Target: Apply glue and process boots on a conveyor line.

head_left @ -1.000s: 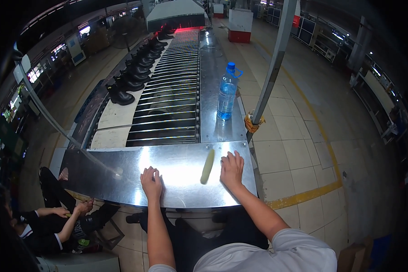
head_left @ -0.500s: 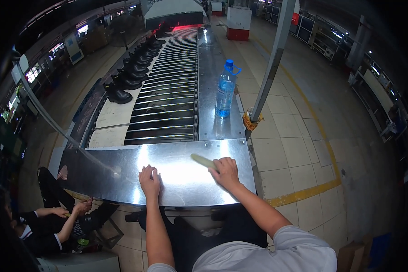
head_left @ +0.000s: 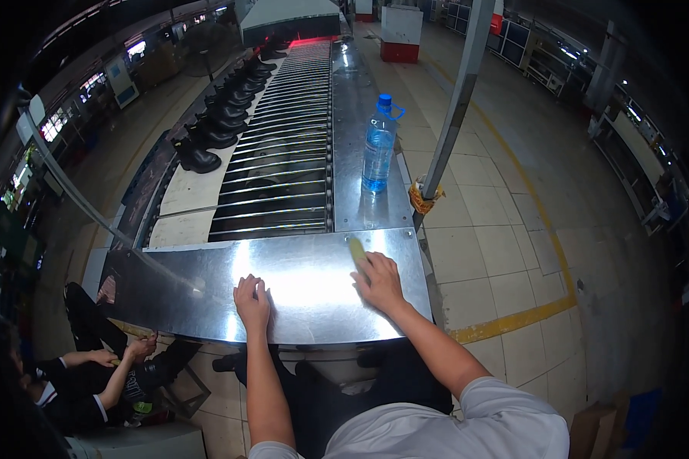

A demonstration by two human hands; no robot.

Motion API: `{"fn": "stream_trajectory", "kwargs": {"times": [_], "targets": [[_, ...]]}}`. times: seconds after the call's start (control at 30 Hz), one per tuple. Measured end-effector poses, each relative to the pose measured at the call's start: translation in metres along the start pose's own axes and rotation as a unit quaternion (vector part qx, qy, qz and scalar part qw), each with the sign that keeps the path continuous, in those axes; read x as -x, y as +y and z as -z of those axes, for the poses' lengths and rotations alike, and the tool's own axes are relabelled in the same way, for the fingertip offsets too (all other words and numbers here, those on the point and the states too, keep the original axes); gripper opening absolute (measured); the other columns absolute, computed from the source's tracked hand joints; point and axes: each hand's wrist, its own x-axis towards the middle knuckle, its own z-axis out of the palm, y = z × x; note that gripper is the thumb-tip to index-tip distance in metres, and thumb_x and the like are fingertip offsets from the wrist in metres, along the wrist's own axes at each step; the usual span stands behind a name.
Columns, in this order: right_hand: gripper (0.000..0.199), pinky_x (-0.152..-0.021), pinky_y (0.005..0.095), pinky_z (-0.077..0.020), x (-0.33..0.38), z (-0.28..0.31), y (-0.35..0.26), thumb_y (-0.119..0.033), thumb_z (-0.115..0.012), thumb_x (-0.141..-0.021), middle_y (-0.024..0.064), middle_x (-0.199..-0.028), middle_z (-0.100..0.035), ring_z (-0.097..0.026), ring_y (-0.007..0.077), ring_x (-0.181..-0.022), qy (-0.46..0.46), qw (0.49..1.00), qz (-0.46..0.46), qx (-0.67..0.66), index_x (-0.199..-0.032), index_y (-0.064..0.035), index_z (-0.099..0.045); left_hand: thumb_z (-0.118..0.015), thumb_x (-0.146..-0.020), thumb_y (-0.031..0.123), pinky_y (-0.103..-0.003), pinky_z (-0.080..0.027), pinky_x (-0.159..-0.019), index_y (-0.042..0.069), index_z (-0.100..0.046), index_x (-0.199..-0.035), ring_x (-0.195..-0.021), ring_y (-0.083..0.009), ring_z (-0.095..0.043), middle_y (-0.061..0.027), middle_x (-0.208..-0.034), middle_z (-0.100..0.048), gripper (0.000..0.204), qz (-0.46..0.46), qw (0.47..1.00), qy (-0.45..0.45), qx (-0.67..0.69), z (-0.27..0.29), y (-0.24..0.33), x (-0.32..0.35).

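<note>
Under the fingers of my right hand (head_left: 380, 279) is a slim yellow-green stick (head_left: 357, 251) with a rounded end, which points away from me. My palm and fingers hide its near part, and its exact kind cannot be told. The hand is just over the right side of a shiny metal tabletop (head_left: 184, 287). My left hand (head_left: 252, 300) rests on the same metal near its middle, fingers loosely bent and slightly apart, with nothing seen in it.
Beyond the tabletop runs a roller conveyor (head_left: 283, 153). Black boots (head_left: 197, 157) line its left side. A blue-capped water bottle (head_left: 378, 149) stands on the right metal ledge, beside a slanted post (head_left: 455, 115). At lower left sits another person (head_left: 76, 382), hands together.
The stick in my right hand has swung from pointing left to pointing away from me. My right hand has shifted slightly away; my left hand has stayed in place.
</note>
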Motion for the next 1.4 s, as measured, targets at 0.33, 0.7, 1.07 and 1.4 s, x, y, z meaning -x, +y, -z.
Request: {"fn": "stream_trajectory", "kwargs": {"times": [0.33, 0.7, 1.07, 1.4], "targets": [[0.026, -0.102, 0.0478, -0.0429, -0.001, 0.012, -0.010, -0.016, -0.070, -0.091, 0.0086, -0.118, -0.068, -0.058, 0.0321, -0.119, -0.105, 0.979, 0.166, -0.061, -0.116, -0.0091, -0.069, -0.062, -0.099, 0.023, -0.052, -0.031, -0.118, 0.005, -0.075, -0.108, -0.133, -0.0387, -0.055, -0.0167, -0.127, -0.070, 0.024, 0.004, 1.000, -0.005, 0.008, -0.001, 0.002, -0.001], [0.038, -0.108, 0.0487, -0.0390, 0.003, 0.001, 0.007, -0.016, -0.075, -0.083, 0.0113, -0.123, -0.067, -0.055, 0.0342, -0.125, -0.044, 0.994, 0.097, -0.012, -0.119, -0.0089, -0.069, -0.063, -0.099, 0.023, -0.051, -0.035, -0.116, 0.004, -0.075, -0.107, -0.131, -0.0389, -0.057, -0.0159, -0.123, -0.071, 0.023, -0.009, 1.000, 0.001, -0.005, 0.001, 0.004, 0.000], [0.041, -0.118, 0.0550, -0.0297, -0.001, 0.009, -0.007, -0.037, -0.068, -0.094, 0.0119, -0.134, -0.066, -0.051, 0.0364, -0.135, -0.107, 0.989, 0.098, -0.002, -0.125, -0.0095, -0.070, -0.063, -0.099, 0.024, -0.052, -0.034, -0.117, 0.005, -0.075, -0.108, -0.131, -0.0382, -0.057, -0.0156, -0.125, -0.071, 0.024, 0.004, 1.000, 0.003, -0.007, 0.000, 0.000, 0.002], [0.040, -0.112, 0.0503, -0.0382, 0.002, 0.004, 0.006, -0.038, -0.072, -0.093, 0.0139, -0.126, -0.068, -0.055, 0.0361, -0.129, 0.001, 0.999, 0.023, -0.030, -0.118, -0.0079, -0.070, -0.063, -0.099, 0.025, -0.052, -0.034, -0.116, 0.005, -0.075, -0.107, -0.131, -0.0391, -0.057, -0.0166, -0.125, -0.071, 0.024, -0.007, 1.000, -0.001, -0.006, 0.000, 0.001, -0.001]]}}
